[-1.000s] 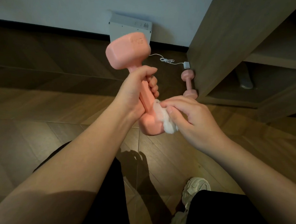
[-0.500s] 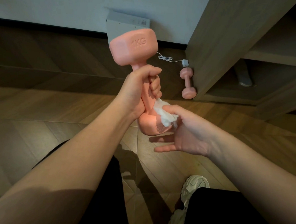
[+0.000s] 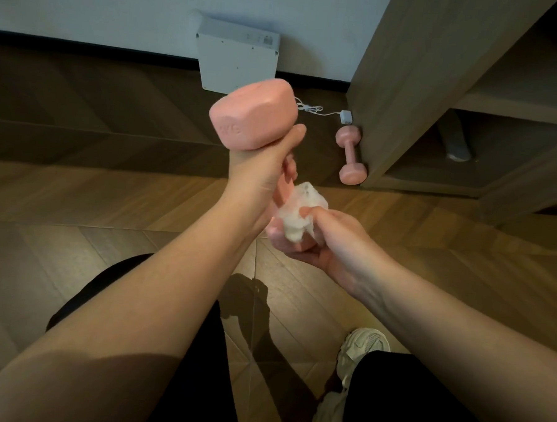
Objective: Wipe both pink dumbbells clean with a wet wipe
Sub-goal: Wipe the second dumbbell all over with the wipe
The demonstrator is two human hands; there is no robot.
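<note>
My left hand [image 3: 260, 168] grips the handle of a pink dumbbell [image 3: 254, 114], held upright above the floor. My right hand [image 3: 330, 236] cups its lower head, thumb pressing a crumpled wet wipe [image 3: 298, 208] there. The second pink dumbbell [image 3: 351, 155] lies beyond my right hand, against the wooden cabinet [image 3: 416, 73].

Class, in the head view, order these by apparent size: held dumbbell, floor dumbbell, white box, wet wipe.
1. held dumbbell, enlarged by nearness to the camera.
2. white box.
3. wet wipe and floor dumbbell: too alike to rank.
</note>
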